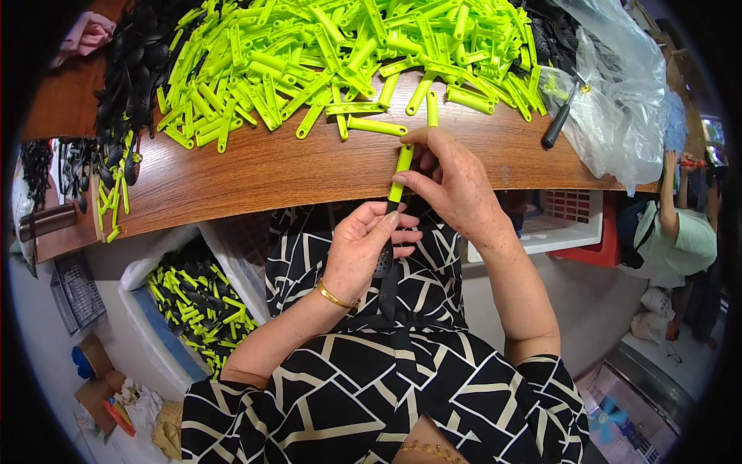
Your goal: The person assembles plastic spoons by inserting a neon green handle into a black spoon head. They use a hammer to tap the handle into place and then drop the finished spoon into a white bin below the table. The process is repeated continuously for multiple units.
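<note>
Over my lap, at the table's front edge, my left hand (362,246) is closed round a black slotted spoon (381,265). Its perforated head hangs below my fingers. A bright green handle (403,166) sits at the top end of the spoon's black stem, pointing away from me. My right hand (456,176) pinches that handle between thumb and fingers. Beyond my hands lies a big heap of loose green handles (340,58); a few single ones, such as a green handle (376,126), lie close to my right fingertips.
Black utensil heads (139,69) are piled on the wooden table (263,182) at left. A black-handled tool (562,116) and clear plastic bags (618,93) lie at right. A lined box of green-and-black utensils (197,301) stands low left. Another person (676,232) is at far right.
</note>
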Demonstrator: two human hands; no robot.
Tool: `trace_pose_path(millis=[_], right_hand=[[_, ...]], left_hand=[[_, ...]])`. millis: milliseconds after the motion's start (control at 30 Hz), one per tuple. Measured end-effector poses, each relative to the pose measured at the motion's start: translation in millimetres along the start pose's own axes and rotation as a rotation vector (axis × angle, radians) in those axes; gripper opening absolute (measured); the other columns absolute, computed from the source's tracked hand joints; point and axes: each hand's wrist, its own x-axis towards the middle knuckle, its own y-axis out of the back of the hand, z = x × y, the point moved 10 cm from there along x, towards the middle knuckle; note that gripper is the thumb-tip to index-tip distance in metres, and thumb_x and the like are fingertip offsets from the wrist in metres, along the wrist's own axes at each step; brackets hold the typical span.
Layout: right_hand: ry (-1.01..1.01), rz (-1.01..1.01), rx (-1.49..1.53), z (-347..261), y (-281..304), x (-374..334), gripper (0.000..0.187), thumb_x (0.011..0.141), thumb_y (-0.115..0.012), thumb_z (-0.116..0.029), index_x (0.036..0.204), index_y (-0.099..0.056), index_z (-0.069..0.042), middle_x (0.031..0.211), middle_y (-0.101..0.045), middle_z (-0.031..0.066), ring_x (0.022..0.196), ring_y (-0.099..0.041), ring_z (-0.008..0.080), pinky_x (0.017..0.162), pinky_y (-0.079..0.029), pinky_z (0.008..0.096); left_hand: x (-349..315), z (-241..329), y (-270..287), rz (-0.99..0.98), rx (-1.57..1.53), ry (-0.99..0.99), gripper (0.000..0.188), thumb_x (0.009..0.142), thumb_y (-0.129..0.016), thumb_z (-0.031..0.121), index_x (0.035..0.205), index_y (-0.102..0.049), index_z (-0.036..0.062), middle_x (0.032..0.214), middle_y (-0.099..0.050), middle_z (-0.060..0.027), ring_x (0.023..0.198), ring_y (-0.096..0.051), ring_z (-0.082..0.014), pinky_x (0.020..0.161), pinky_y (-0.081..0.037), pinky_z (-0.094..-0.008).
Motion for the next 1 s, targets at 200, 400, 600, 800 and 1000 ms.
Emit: trace_pose_path(millis=[200, 400, 600, 800, 1000], right_hand=[[-0.002, 0.041, -0.064, -5, 3, -3, 0.047, 0.077, -0.080, -0.011, 0.119, -0.060, -0.006, 0.104, -0.059, 0.0169, 0.087, -0.064, 0.0381, 0.076, -0.054, 0.0443], [0.096, 0.444, -0.132, 19, 100, -17, 0.023, 0.087, -0.073, -0.010, 0.108, -0.068, -0.003, 0.088, -0.062, 0.0134, 0.077, -0.062, 0.0271, 0.066, -0.050, 0.0370], [-0.341, 0.596, -0.602, 160, 207, -47, 0.050, 0.085, -0.077, -0.026, 0.125, -0.059, -0.002, 0.093, -0.067, 0.0159, 0.074, -0.065, 0.0258, 0.073, -0.054, 0.0385], [-0.441, 0.603, 0.872, 231, 191, -58, 0.048, 0.095, -0.061, -0.015, 0.140, -0.049, -0.004, 0.080, -0.056, 0.0000, 0.060, -0.051, 0.0080, 0.049, -0.041, 0.0230], [-0.258, 0.711, 0.433, 107, 141, -103, 0.044, 0.106, -0.051, -0.012, 0.148, -0.043, -0.004, 0.086, -0.053, -0.0004, 0.064, -0.049, 0.0067, 0.054, -0.041, 0.0214]], left_hand=[[5, -5, -6, -0.047, -0.117, 0.093, 0.026, 0.104, -0.057, 0.018, 0.121, -0.058, -0.0017, 0.109, -0.070, -0.0159, 0.097, -0.072, -0.0237, 0.083, -0.062, -0.0351], [4, -5, -6, -0.006, -0.118, 0.036, 0.026, 0.103, -0.059, 0.018, 0.120, -0.061, -0.0018, 0.112, -0.071, -0.0177, 0.097, -0.073, -0.0244, 0.081, -0.063, -0.0357], [7, -5, -8, 0.008, -0.079, 0.011, 0.026, 0.103, -0.060, 0.018, 0.119, -0.062, -0.0019, 0.110, -0.071, -0.0181, 0.095, -0.074, -0.0245, 0.079, -0.063, -0.0355], [4, -4, -6, 0.009, -0.096, 0.021, 0.028, 0.103, -0.058, 0.016, 0.123, -0.060, -0.0032, 0.116, -0.070, -0.0197, 0.102, -0.072, -0.0260, 0.084, -0.062, -0.0373], [-1, 1, -10, -0.021, -0.080, 0.015, 0.031, 0.106, -0.053, 0.014, 0.129, -0.056, -0.0060, 0.121, -0.067, -0.0218, 0.109, -0.069, -0.0273, 0.094, -0.058, -0.0377]])
